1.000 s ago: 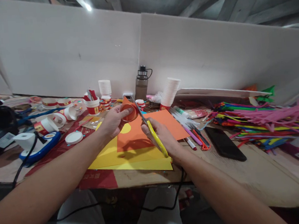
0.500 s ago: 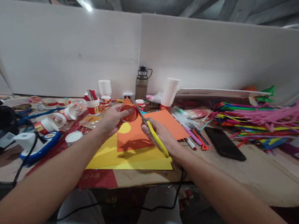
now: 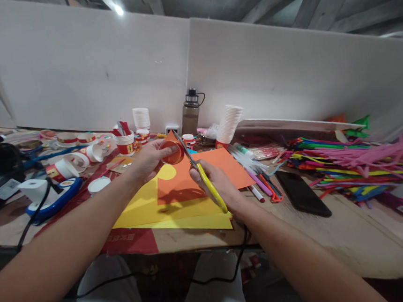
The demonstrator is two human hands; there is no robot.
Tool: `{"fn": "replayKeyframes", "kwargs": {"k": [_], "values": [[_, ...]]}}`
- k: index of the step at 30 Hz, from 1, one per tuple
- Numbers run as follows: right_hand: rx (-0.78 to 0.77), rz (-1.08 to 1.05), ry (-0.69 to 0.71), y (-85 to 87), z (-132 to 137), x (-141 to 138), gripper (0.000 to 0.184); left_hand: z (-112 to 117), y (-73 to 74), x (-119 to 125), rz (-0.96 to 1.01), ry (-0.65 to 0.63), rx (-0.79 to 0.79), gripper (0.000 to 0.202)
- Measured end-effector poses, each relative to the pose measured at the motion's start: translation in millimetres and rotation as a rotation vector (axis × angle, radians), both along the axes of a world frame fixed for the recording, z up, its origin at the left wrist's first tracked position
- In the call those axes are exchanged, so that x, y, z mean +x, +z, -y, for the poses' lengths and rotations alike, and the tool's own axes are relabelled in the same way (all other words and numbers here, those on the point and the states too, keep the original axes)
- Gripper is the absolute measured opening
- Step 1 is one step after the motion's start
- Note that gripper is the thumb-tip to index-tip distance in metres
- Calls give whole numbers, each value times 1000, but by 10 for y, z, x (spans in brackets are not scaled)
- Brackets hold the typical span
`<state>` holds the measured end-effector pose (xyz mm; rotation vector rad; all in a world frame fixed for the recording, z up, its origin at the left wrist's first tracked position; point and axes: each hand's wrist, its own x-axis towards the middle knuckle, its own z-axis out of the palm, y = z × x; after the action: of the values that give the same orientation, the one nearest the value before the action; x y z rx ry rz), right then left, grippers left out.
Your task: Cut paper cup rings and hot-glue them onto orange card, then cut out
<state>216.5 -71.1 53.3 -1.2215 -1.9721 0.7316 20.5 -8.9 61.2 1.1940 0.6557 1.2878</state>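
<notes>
My left hand [image 3: 148, 161] pinches a piece of orange paper [image 3: 171, 138], its pointed corner sticking up, together with a round, ring-edged orange shape that I cannot name for certain. My right hand [image 3: 221, 183] is wrapped round yellow-handled scissors [image 3: 209, 184]. Their blades point up and to the left, right along the edge of the held paper. Beneath both hands lie a larger orange sheet [image 3: 229, 165], yellow sheets [image 3: 136, 213] and a yellow paper circle [image 3: 167, 172].
Behind stand a bottle [image 3: 190, 114] and a tilted stack of paper cups [image 3: 229, 125]. On the right are markers [image 3: 263, 184], a black phone [image 3: 303, 194] and pipe cleaners [image 3: 360, 156]. A blue-and-white device [image 3: 52, 201] and cut cup pieces [image 3: 62, 168] lie left.
My left hand and the held orange paper have shifted slightly left. The scissors, still in my right hand, have barely moved and stay beside the paper's edge.
</notes>
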Motion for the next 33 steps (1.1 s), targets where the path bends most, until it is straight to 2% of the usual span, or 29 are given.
{"fn": "replayKeyframes", "kwargs": {"k": [8, 20, 26, 29, 33], "values": [[-1, 37, 14, -3, -10, 11, 30, 49, 35, 29, -78, -33, 8, 24], [44, 79, 32, -31, -18, 34, 36, -22, 15, -61, -125, -89, 48, 18], [50, 84, 36, -47, -22, 37, 36, -28, 35, -87, -141, -107, 37, 20], [39, 68, 25, -52, -19, 26, 38, -25, 16, -65, -93, -98, 22, 22], [34, 62, -12, -55, -24, 14, 40, -13, -51, 25, 64, -31, -38, 18]]}}
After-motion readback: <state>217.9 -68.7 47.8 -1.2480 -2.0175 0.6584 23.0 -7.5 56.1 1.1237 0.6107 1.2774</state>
